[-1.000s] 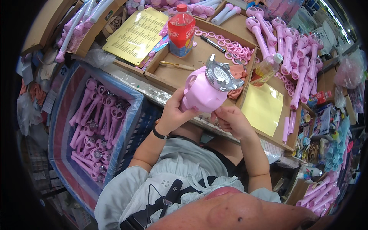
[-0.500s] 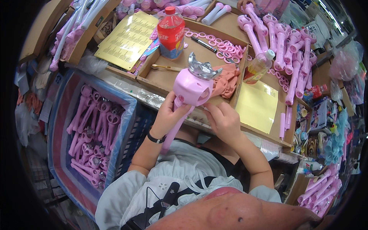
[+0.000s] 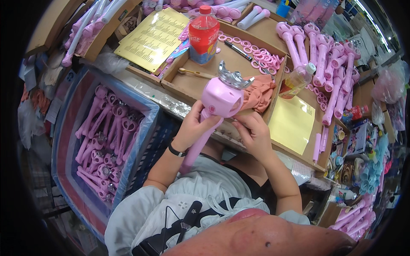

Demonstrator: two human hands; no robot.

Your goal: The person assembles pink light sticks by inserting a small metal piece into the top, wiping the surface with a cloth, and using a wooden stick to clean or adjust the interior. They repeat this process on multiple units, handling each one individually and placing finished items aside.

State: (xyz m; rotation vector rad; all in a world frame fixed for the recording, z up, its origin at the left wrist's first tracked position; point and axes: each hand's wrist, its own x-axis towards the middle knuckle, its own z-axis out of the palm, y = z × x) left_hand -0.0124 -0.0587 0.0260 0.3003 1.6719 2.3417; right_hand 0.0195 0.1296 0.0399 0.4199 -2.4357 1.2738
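A pink toy wand with a round hollow head and a silver crown is tilted up in front of me. My left hand wraps round its handle just below the head, and the handle slopes down toward my lap. Close to the right underside of the head, my right hand has thumb and fingers pinched together. Whatever lies between those fingertips is too small to make out. Behind the wand head, a crumpled orange cloth or glove rests in a shallow cardboard tray.
Pink rings, a black marker, a brush and a red-labelled bottle occupy the tray. A yellow sheet and more wands are at right. A blue-lined crate of crowned wands stands at left.
The table and things on it appear shifted slightly right in the view. Both hands stay at the wand, the right still pinched beside its head. A hand at the far edge has left view.
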